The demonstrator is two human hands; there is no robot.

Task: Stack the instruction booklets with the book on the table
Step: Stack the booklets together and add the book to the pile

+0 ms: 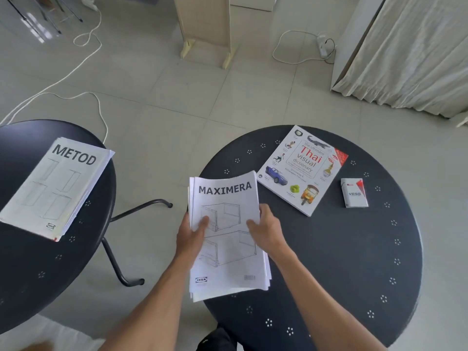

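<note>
Both hands, left hand and right hand, grip the MAXIMERA booklets. Beyond these booklets, the book lies flat on the round worktop.

Pale tiled floor, white curtain, perhaps a wooden stand.

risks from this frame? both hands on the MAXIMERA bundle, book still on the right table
1. The MAXIMERA booklets are a loose, fanned bundle pinched by the left hand and right hand; inner sheets could slip out in transit.
2. The bundle looks larger than the Thai dictionary, so a stack on top may overhang and slide.
3. The VESS pack lies close beside the book and could get knocked.
</note>
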